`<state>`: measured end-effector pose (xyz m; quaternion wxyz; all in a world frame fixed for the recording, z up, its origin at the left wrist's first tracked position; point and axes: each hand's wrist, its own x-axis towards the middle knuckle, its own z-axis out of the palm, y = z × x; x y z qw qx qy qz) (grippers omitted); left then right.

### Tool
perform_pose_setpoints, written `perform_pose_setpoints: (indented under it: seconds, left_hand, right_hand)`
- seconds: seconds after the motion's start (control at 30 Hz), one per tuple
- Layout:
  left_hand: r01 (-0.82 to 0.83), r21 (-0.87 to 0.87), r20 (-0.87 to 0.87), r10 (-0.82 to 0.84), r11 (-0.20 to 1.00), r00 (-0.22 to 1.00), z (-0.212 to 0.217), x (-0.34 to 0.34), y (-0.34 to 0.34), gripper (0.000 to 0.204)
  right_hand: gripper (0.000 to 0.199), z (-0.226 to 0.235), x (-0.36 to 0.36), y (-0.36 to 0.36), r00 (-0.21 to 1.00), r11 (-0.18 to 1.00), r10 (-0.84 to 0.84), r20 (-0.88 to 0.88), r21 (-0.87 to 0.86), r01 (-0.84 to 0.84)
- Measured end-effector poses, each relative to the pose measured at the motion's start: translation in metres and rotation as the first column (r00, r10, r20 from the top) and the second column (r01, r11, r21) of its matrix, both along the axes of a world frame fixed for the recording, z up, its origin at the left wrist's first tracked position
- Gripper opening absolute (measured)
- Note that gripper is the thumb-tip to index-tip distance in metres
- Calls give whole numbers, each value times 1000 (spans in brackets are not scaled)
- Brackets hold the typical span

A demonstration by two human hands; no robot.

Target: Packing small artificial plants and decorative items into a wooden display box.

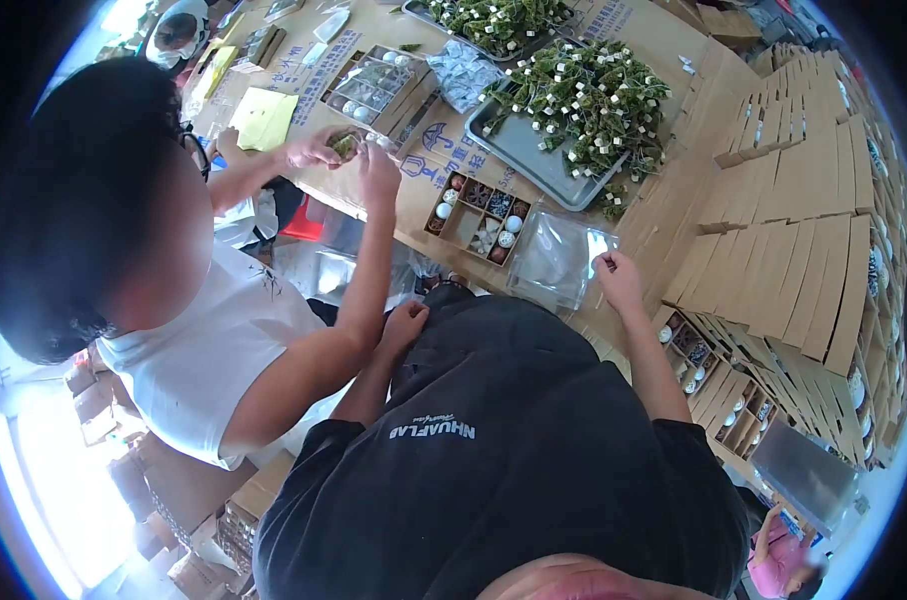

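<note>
My right hand pinches the right edge of a clear plastic cover, which lies on the table's near edge. Left of the cover, touching or nearly so, is a divided cardboard box. White, brown and speckled balls and small dark pieces fill some compartments; one larger compartment looks bare. My left hand is low by my dark shirt, its fingers curled in. Whatever those fingers hold, if anything, is hidden.
On my left a person in a white shirt holds a small green piece over the table. Green sprigs with pale cubes heap over a grey tray. Another divided box stands behind. Stacked cardboard boxes rise at right.
</note>
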<state>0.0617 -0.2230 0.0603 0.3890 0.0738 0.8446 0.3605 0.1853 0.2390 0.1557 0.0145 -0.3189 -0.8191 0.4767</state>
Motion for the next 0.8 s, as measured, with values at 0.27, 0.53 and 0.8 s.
perform_pose_setpoints:
  seconds: [0.27, 0.53, 0.8]
  left_hand:
    - [-137, -93, -39, 134, 986, 990, 55, 24, 22, 29]
    - [-126, -99, -41, 123, 987, 992, 56, 21, 23, 27]
    - [-133, -80, -37, 130, 988, 991, 35, 20, 21, 25]
  right_hand:
    - [22, -8, -7, -9, 997, 996, 78, -9, 41, -77]
    - [21, -10, -9, -11, 996, 995, 87, 12, 37, -88]
    - [22, -14, -8, -9, 996, 994, 91, -16, 62, -90]
